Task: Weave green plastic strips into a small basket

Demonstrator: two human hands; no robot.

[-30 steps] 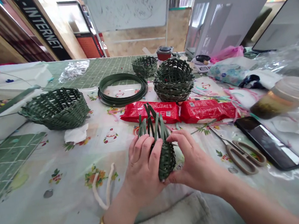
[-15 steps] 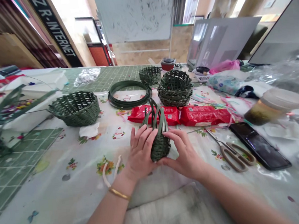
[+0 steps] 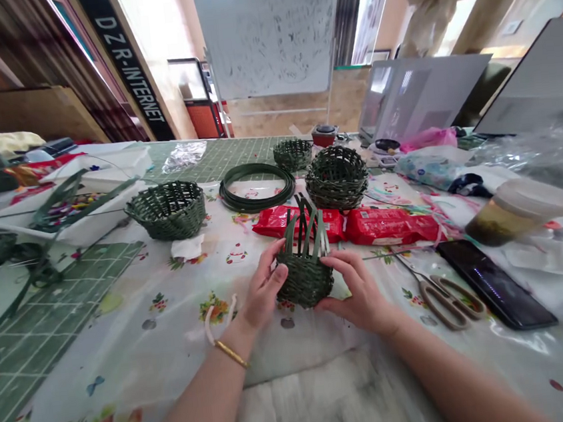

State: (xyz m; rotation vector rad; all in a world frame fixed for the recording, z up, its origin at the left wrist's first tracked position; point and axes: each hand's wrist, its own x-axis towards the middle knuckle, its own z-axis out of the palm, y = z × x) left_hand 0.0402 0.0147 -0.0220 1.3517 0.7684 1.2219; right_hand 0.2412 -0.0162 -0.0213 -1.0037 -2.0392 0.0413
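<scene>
Both my hands hold a small, half-woven green basket (image 3: 306, 277) upright on the flowered tablecloth (image 3: 139, 347). Loose green strips stick up from its rim. My left hand (image 3: 264, 292), with a gold bangle on the wrist, curls round the basket's left side. My right hand (image 3: 357, 287) grips its right side, fingers wrapped round the weave.
Finished green baskets stand at left (image 3: 167, 209), at centre back (image 3: 335, 177) and further back (image 3: 293, 153). A coil of green strip (image 3: 257, 185), red packets (image 3: 363, 224), scissors (image 3: 441, 291), a phone (image 3: 495, 282), a lidded jar (image 3: 517, 207) and a white tray (image 3: 67, 206) lie around.
The basket was lying tilted between my hands; now it stands upright with its strips pointing up. The camera has lifted and pulled back a little.
</scene>
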